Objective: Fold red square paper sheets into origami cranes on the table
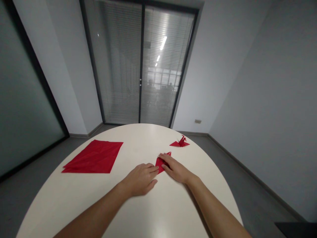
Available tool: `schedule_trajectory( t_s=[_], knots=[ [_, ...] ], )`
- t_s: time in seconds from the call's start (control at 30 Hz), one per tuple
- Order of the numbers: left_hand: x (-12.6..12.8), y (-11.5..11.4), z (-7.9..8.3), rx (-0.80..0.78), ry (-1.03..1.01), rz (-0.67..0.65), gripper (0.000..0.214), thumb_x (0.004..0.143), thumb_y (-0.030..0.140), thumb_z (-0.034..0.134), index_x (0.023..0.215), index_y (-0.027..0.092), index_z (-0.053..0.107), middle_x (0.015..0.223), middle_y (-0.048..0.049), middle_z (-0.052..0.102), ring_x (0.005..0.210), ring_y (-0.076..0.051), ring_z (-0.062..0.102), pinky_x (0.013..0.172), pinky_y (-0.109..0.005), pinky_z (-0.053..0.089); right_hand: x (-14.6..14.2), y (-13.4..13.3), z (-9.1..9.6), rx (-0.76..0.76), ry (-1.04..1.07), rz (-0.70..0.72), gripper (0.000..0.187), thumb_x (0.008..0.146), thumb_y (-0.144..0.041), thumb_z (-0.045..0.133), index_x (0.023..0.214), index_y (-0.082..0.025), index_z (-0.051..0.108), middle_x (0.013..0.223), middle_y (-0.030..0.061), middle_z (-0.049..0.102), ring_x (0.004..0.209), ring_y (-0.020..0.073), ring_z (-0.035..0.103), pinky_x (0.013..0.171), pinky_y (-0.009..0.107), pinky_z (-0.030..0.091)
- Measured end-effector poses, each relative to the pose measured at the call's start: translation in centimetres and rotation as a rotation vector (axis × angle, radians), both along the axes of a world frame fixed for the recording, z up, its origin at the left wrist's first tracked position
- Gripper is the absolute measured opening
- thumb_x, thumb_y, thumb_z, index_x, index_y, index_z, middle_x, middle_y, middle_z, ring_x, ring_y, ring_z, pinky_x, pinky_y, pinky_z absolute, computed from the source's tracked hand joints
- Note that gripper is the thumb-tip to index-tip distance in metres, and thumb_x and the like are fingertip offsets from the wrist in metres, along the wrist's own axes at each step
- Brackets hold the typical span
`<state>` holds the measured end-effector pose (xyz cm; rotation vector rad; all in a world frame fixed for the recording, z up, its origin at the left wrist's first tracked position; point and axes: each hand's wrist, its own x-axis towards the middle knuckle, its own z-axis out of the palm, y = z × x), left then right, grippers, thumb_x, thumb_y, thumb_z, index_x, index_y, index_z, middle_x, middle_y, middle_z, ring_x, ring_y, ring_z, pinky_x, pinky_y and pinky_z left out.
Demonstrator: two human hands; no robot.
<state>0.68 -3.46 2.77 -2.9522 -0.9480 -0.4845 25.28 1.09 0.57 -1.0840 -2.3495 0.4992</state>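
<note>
At the far left stood a frosted glass panel (pixel 27 99) in a dark frame. Next came a pile of red sheets (pixel 96 157), lying flat toward the left edge of the round white table (pixel 143 135), their near left corners slightly out of line. Behind the table's far edge was a glass door (pixel 119 66) with blinds and a dark frame.

The left hand (pixel 142 179) reached in over the middle of the table, palm down. Its fingers were loosely stretched and not clenched, the tips at the left side of a small folded red paper (pixel 160 162), and its thumb was spread apart, off the paper. That folded paper lay on the tabletop, right of the middle, between the two hands and partly covered by them. The right hand (pixel 177 168) lay across its right part, fingers extended over it and thumb nearer the wearer; whether they pinched the paper or only pressed on it, I could not tell.

Beyond the right hand, near the table's far right edge, sat a red paper crane (pixel 182 142) with its wings spread.
</note>
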Motion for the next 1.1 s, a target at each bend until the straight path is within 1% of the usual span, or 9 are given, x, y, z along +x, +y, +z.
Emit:
schedule_trajectory(
  t_s=[0.13,0.23,0.3,0.37,0.43,0.5,0.77,0.87,1.1],
  knots=[
    [-0.1,0.0,-0.1,-0.003,0.015,0.015,0.037,0.098,0.031,0.048,0.131,0.018,0.058,0.131,-0.0105,0.067,0.118,-0.027,0.060,0.099,-0.044,0.050,0.3,0.0,0.8,-0.025,0.098,-0.070,0.044,0.091,-0.031,0.064,0.132,-0.019,0.055,0.126,0.0131,0.064,0.112,0.0270,0.062,0.099,0.046,0.051],
    [0.0,-0.1,0.0,-0.010,0.023,0.025,0.036,0.098,0.031,0.049,0.130,0.019,0.059,0.132,-0.0098,0.067,0.119,-0.027,0.060,0.100,-0.044,0.050,0.7,0.1,1.3,-0.029,0.106,-0.095,0.027,0.090,-0.036,0.066,0.111,-0.019,0.061,0.106,0.0090,0.068,0.093,0.0240,0.063,0.086,0.041,0.054],
    [0.0,-0.1,0.1,-0.019,0.017,0.027,0.035,0.097,0.030,0.050,0.129,0.018,0.060,0.132,-0.0096,0.067,0.119,-0.026,0.060,0.100,-0.043,0.049,1.0,0.3,1.2,-0.008,0.085,-0.080,0.018,0.093,-0.037,0.062,0.095,-0.020,0.062,0.103,0.0085,0.067,0.096,0.0241,0.062,0.089,0.041,0.052],
    [0.1,-0.2,0.2,-0.026,0.011,0.025,0.035,0.097,0.030,0.051,0.128,0.017,0.060,0.131,-0.0098,0.067,0.118,-0.026,0.060,0.101,-0.043,0.049,1.3,0.6,0.9,0.023,0.064,-0.082,0.019,0.095,-0.036,0.060,0.086,-0.020,0.061,0.111,0.0103,0.065,0.111,0.0259,0.059,0.099,0.044,0.047],
    [0.1,-0.2,0.3,-0.027,0.004,0.026,0.035,0.097,0.029,0.051,0.128,0.017,0.061,0.131,-0.0101,0.067,0.118,-0.026,0.060,0.100,-0.043,0.050,1.4,0.8,0.4,0.043,0.053,-0.111,0.019,0.096,-0.035,0.058,0.085,-0.020,0.061,0.123,0.0123,0.061,0.128,0.0273,0.051,0.108,0.046,0.041],
    [0.2,-0.2,0.3,-0.026,0.001,0.027,0.034,0.097,0.029,0.051,0.127,0.017,0.061,0.131,-0.0102,0.067,0.118,-0.026,0.060,0.099,-0.043,0.050,1.4,1.1,-0.2,0.056,0.040,-0.138,0.020,0.098,-0.033,0.054,0.083,-0.020,0.061,0.124,0.0132,0.061,0.134,0.0270,0.047,0.110,0.046,0.039],
    [0.3,-0.1,0.1,-0.020,-0.025,0.024,0.030,0.097,0.029,0.051,0.122,0.018,0.064,0.128,-0.0094,0.068,0.117,-0.026,0.061,0.098,-0.044,0.051,0.9,1.4,-0.9,0.102,-0.025,-0.238,0.019,0.098,-0.033,0.056,0.084,-0.020,0.058,0.118,0.0139,0.063,0.133,0.0289,0.047,0.109,0.049,0.040],
    [0.3,-0.1,0.1,-0.020,-0.026,0.020,0.029,0.097,0.029,0.051,0.121,0.018,0.064,0.128,-0.0095,0.068,0.116,-0.026,0.061,0.097,-0.043,0.051,1.0,1.5,-1.1,0.106,-0.061,-0.253,0.022,0.100,-0.035,0.052,0.086,-0.020,0.060,0.118,0.0144,0.064,0.133,0.0291,0.047,0.109,0.050,0.040],
    [0.3,-0.1,0.0,-0.016,-0.017,0.032,0.028,0.095,0.027,0.053,0.120,0.018,0.064,0.128,-0.0092,0.068,0.116,-0.026,0.061,0.097,-0.043,0.051,1.7,1.9,-1.1,0.077,-0.108,-0.233,0.030,0.103,-0.039,0.043,0.092,-0.020,0.063,0.137,0.0143,0.058,0.135,0.0271,0.047,0.111,0.051,0.037]
  ],
)
